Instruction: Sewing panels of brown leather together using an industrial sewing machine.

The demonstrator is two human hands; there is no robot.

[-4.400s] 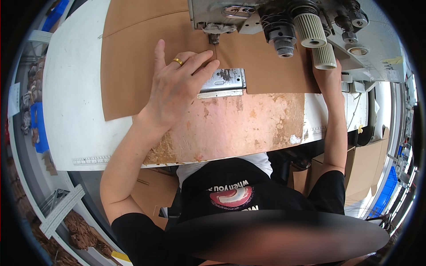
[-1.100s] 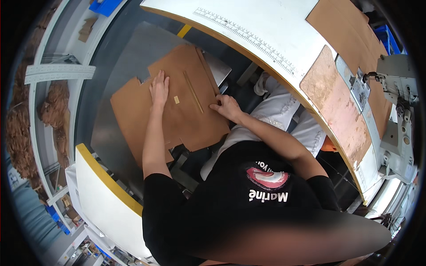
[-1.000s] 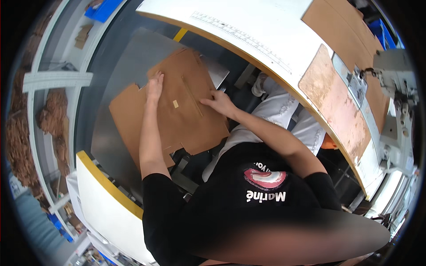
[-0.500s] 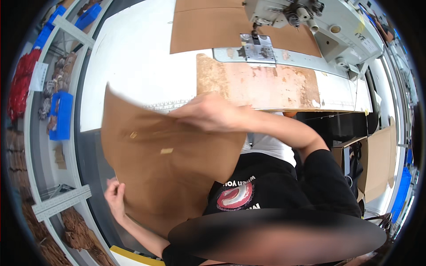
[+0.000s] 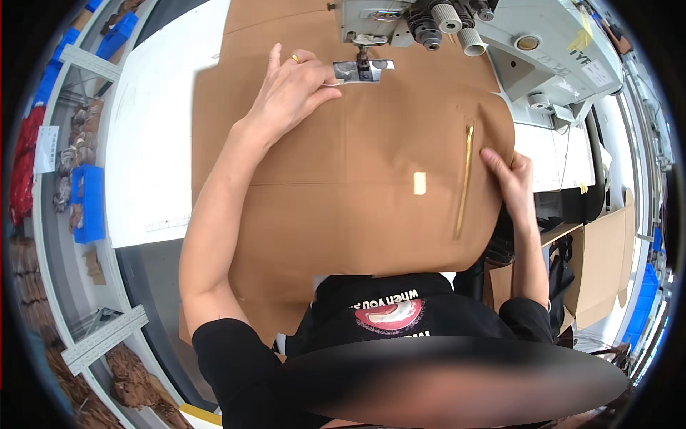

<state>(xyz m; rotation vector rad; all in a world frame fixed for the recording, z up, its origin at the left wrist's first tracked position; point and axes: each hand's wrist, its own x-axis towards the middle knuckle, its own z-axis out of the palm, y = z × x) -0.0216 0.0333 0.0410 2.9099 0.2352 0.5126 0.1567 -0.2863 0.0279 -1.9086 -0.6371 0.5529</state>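
Note:
A large brown fabric panel (image 5: 300,214) spreads over the sewing table and down against my front. A gold zipper (image 5: 466,182) runs along its right side, and a small pale yellow tab (image 5: 419,183) sits left of that. My left hand (image 5: 296,89) rests on the panel's far part, thumb and fingers apart, beside the shiny metal plate (image 5: 386,65) under the presser foot (image 5: 364,64). At the right edge, my right hand (image 5: 516,179) grips the panel, thumb on top and fingers mostly hidden behind it.
The sewing machine (image 5: 514,43) stands at the far right over the white table (image 5: 161,143). On the left, a shelf rack holds blue bins (image 5: 89,204) and bundles of brown pieces (image 5: 132,379). An open cardboard box (image 5: 604,257) stands to the right.
The panel has been turned and laid flat across the table up to the machine's plate. My left hand has moved from lower left to beside the presser foot; my right hand to the right edge.

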